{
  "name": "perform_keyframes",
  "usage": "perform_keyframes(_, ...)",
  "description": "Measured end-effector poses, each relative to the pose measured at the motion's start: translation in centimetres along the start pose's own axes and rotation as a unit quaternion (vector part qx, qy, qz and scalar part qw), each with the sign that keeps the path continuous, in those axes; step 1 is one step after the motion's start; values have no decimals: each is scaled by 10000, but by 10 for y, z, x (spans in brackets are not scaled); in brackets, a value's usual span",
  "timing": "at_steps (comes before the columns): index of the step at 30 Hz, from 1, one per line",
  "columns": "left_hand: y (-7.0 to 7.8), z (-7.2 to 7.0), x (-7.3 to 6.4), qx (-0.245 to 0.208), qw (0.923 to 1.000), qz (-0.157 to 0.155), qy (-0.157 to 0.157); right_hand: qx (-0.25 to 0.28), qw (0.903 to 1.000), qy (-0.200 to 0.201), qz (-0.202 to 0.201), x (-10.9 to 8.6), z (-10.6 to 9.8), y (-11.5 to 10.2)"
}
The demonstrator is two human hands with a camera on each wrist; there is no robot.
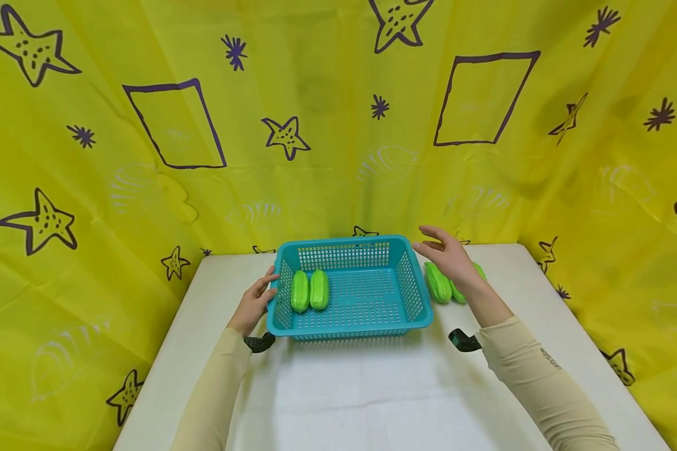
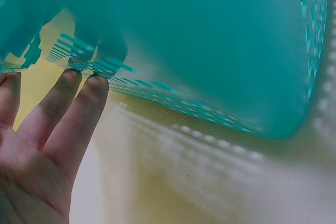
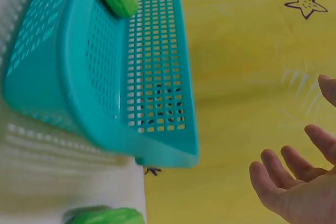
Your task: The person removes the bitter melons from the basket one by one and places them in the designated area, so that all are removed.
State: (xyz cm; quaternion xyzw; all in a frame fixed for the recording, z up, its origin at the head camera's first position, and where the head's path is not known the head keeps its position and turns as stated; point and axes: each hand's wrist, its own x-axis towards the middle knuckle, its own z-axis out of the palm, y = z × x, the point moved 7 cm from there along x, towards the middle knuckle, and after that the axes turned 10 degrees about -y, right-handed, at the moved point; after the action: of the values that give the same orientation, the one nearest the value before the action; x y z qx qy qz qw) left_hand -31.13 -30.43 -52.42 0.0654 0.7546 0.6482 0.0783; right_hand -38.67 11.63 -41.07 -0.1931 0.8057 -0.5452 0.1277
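A turquoise plastic basket (image 1: 350, 330) with slotted walls stands on the table. Two bright green, ribbed bitter melons, the left one (image 1: 300, 291) and its neighbour (image 1: 319, 290), lie side by side at its left end. My left hand (image 1: 254, 302) is at the basket's left side; its extended fingertips (image 2: 97, 85) touch the outer wall in the left wrist view. My right hand (image 1: 450, 255) hovers past the right rim with fingers spread and nothing in them. Beneath it on the table lie more green melons (image 1: 439, 283), partly hidden by the hand and forearm.
The white table (image 1: 338, 388) ends at a yellow curtain (image 1: 327, 188) printed with starfish and frames, which surrounds it at the back and both sides. Black wrist-worn devices, one on the left (image 1: 259, 342) and one on the right (image 1: 464, 340), stick out near the forearms.
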Motion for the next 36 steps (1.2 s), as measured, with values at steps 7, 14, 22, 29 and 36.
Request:
perform_keyframes(7, 10, 3, -4, -142, 9998, -103, -4, -130, 9997, -223, 24, 5, 20, -9)
perform_keyframes(14, 20, 7, -8, -149, 9997, -146, -85, 35, 9995, -312, 29, 9, 32, -11)
perform_keyframes(22, 0, 0, 0, 12, 10000, -77, 34, -161, 9993, -349, 17, 17, 45, -16)
perform_keyframes(29, 17, 5, -6, -86, 9999, -119, -69, 104, 9989, -466, 21, 24, 58, -18)
perform_keyframes(36, 0, -1, 0, 171, 9998, 36, -7, 159, 9986, -507, 1, 41, 64, -19)
